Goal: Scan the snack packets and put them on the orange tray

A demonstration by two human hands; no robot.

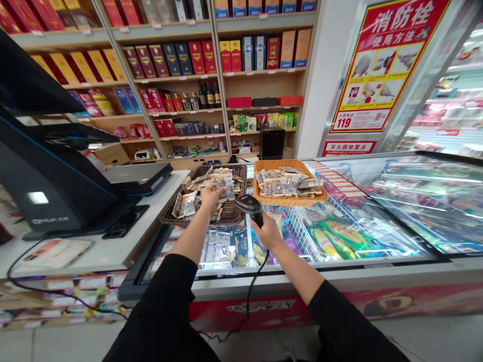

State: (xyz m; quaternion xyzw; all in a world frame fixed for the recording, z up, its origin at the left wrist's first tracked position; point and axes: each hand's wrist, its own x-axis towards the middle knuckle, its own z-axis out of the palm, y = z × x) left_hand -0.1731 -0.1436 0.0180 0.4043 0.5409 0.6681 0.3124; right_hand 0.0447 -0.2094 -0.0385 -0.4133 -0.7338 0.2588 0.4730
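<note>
My right hand (267, 230) grips a black corded barcode scanner (249, 205) by its handle, with the scanner's head tilted toward the baskets. My left hand (210, 195) is closed on a small clear snack packet (227, 187) over the dark brown wicker basket (230, 213). Several similar packets (185, 205) lie loosely in that basket. To its right stands a light orange wicker basket (290, 200), filled with more small packets (281, 185). Both baskets rest on the glass top of a chest freezer (377, 211).
On the left counter stand a black point-of-sale terminal (56, 171), a weighing plate (132, 176) and a dark phone-like slab (126, 221). The scanner's cord (252, 286) hangs down over the freezer front. Shelves of boxed goods (181, 58) line the back wall.
</note>
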